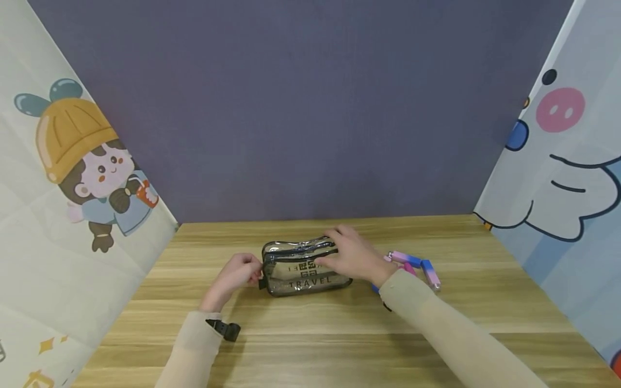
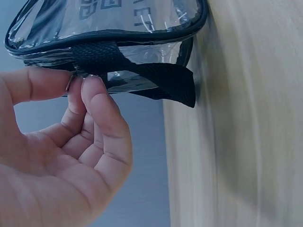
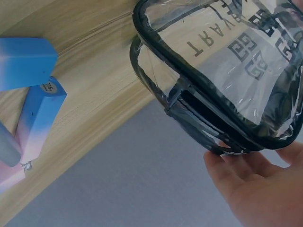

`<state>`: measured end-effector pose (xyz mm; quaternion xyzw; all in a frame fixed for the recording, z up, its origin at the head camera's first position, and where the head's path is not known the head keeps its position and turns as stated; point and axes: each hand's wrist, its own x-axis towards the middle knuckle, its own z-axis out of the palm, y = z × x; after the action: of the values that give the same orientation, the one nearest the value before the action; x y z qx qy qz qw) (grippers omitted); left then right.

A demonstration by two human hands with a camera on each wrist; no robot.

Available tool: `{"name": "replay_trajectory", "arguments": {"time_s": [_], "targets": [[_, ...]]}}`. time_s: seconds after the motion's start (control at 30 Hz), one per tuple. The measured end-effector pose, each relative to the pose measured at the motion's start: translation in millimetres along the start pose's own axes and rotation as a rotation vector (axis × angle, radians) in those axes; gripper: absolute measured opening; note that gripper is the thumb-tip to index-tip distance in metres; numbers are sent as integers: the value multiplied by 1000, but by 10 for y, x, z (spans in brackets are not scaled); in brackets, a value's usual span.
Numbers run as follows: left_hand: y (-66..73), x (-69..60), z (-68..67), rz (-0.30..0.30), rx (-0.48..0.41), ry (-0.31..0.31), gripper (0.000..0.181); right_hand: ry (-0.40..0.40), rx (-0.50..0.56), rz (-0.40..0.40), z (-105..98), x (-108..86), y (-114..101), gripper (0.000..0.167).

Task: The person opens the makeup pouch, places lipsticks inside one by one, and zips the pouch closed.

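One clear TRAVEL pouch (image 1: 291, 271) between both hands (image 1: 236, 273) (image 1: 356, 256)

Small items (image 1: 409, 268) partly hidden behind right sleeve (image 1: 408, 295), pouch (image 3: 213, 52) cropped in wrist views

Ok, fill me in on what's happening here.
A person is handling a clear travel pouch on the wooden table. The left hand pinches what looks like the zip pull at one end, while the right hand holds the pouch towards the other end. Pink-and-blue boxes lie on the table to the right, outside the pouch.
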<state>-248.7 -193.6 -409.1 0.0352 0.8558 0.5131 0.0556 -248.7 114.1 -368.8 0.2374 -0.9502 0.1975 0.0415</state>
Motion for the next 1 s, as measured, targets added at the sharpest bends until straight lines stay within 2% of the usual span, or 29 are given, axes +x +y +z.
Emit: {"name": "replay_trajectory", "arguments": {"time_s": [0.23, 0.5, 0.7, 1.0], "targets": [[73, -29, -28, -1, -3, 7, 16, -13, 2, 4, -1, -6, -18, 81], [135, -28, -17, -21, 10, -1, 15, -29, -35, -11, 29, 12, -39, 85], [128, -21, -24, -23, 27, -12, 17, -44, -9, 7, 56, 31, -72, 88], [158, -22, -43, -39, 47, -10, 18, -48, 21, -1, 92, 53, -94, 80]]}}
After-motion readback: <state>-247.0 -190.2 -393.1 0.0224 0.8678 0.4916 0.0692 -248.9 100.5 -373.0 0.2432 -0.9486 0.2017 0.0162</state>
